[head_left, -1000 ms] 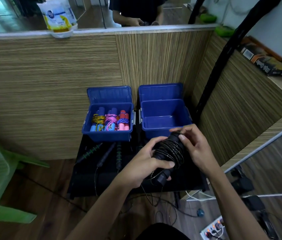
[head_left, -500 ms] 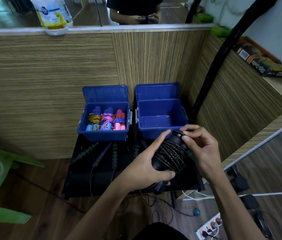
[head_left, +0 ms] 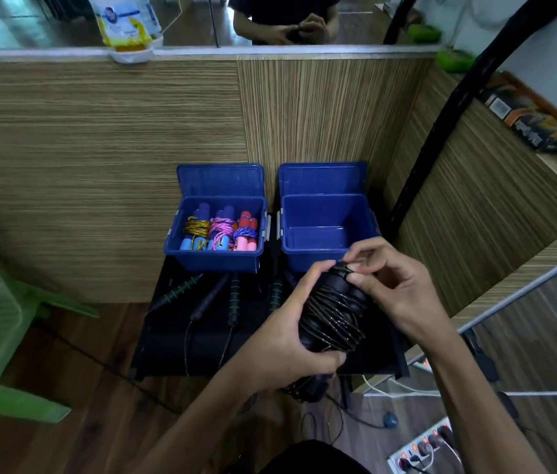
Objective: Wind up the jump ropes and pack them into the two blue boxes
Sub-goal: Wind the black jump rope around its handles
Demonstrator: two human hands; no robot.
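Rope: black, coiled tight around its handles; left hand grips the bundle, right hand pinches its top end.

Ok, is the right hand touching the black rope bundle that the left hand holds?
Touching. The head view shows the right hand's fingertips pinching the top of the black rope bundle, which the left hand grips from the side.

No lettering is legible anywhere. The print on the yellow-and-white bag is blurred. The print on the dark carton on the ledge is too small to make out.
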